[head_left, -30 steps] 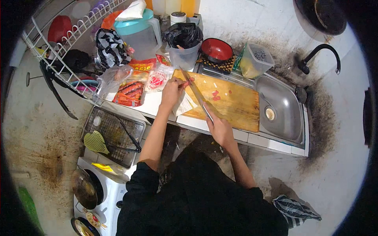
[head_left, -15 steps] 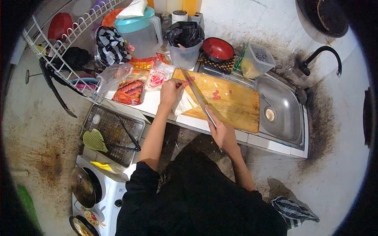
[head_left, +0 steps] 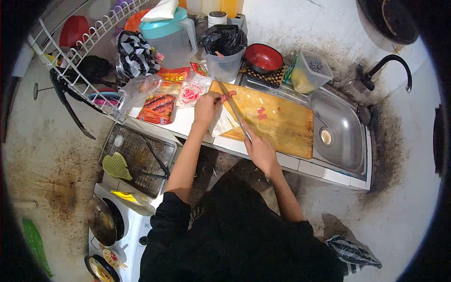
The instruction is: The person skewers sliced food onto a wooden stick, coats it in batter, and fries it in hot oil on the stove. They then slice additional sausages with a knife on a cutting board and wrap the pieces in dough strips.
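Observation:
My left hand [head_left: 206, 108] is closed at the left end of the wooden cutting board [head_left: 286, 129], its fingertips pinching a reddish sausage [head_left: 229, 95]. The handle of a long knife [head_left: 234, 107] is wrapped in my right hand [head_left: 260, 150], and the blade slants up and left across the sausage, close to my left fingertips. Several small red sausage slices [head_left: 261, 114] and a few pale bits lie on the board. Below my left wrist, pale flat wrapper sheets [head_left: 221, 125] overlap the board's left edge.
Left of the board lie a red sausage packet [head_left: 159, 107] and a printed plastic bag [head_left: 191, 91]. Behind stand a bag-lined tub [head_left: 225, 66] and a red bowl [head_left: 264, 57]. A steel sink [head_left: 343, 117] adjoins on the right; a stove with pans [head_left: 102, 221] stands lower left.
The whole view has shifted slightly to the right. The knife has slid a little along the sausage beside my left fingertips; both hands keep their grips.

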`<action>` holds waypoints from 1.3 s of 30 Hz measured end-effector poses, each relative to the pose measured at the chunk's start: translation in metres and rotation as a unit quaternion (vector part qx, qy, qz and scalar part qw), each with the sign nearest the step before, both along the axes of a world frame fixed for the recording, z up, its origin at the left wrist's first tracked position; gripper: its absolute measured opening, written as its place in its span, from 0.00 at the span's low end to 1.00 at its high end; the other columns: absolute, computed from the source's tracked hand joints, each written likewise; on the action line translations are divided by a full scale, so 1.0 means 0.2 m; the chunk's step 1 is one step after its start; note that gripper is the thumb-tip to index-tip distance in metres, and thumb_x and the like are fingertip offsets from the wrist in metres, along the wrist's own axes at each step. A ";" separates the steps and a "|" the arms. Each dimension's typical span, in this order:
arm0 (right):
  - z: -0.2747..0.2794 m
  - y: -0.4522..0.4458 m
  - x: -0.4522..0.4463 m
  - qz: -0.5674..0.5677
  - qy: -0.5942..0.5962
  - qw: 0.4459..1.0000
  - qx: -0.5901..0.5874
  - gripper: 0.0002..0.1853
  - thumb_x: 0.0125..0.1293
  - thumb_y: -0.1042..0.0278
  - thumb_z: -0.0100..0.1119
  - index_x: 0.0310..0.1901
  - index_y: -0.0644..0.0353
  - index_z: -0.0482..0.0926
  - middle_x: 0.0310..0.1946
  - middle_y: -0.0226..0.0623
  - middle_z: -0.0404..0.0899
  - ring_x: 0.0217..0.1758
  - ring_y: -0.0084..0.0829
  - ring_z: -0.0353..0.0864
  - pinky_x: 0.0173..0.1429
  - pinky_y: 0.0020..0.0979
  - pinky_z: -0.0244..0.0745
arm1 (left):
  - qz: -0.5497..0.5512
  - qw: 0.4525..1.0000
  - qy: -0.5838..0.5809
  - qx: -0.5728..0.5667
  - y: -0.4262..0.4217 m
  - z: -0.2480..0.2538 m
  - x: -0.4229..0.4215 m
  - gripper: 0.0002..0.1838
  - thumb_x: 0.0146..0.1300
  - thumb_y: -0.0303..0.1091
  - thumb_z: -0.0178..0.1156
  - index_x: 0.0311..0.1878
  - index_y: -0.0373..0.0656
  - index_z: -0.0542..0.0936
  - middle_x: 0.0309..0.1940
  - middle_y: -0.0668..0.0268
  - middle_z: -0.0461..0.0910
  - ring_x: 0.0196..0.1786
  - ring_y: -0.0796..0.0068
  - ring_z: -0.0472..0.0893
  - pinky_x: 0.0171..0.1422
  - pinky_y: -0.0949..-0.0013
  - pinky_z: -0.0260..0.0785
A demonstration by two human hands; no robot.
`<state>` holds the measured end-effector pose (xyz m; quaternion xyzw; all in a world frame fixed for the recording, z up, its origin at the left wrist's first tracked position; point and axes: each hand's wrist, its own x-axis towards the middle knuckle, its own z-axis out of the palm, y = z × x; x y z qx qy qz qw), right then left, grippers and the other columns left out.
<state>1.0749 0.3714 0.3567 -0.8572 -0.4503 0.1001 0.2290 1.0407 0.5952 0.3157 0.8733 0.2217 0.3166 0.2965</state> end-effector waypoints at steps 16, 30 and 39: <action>0.05 -0.07 -0.04 0.000 -0.029 0.998 0.053 0.28 0.65 0.65 0.48 0.67 0.40 0.58 0.27 0.53 0.78 0.32 0.52 0.78 0.40 0.47 0.73 | 0.056 0.997 0.042 -0.012 -0.04 0.05 -0.02 0.13 0.53 0.42 0.65 0.35 0.43 0.84 0.30 0.58 0.82 0.31 0.64 0.82 0.35 0.65 0.72; 0.01 0.00 -0.02 -0.007 0.013 0.999 0.035 0.28 0.65 0.64 0.47 0.67 0.40 0.56 0.26 0.54 0.78 0.31 0.56 0.77 0.41 0.50 0.71 | 0.037 0.999 -0.005 0.016 -0.02 0.00 -0.01 0.10 0.53 0.38 0.65 0.34 0.42 0.83 0.30 0.59 0.81 0.30 0.64 0.81 0.34 0.66 0.71; -0.02 0.07 0.02 0.001 -0.031 0.999 0.016 0.28 0.65 0.63 0.47 0.67 0.37 0.55 0.24 0.53 0.77 0.29 0.52 0.78 0.36 0.49 0.73 | 0.033 0.999 -0.012 0.040 -0.01 0.01 -0.03 0.08 0.53 0.36 0.64 0.33 0.45 0.85 0.32 0.62 0.82 0.35 0.61 0.80 0.38 0.62 0.71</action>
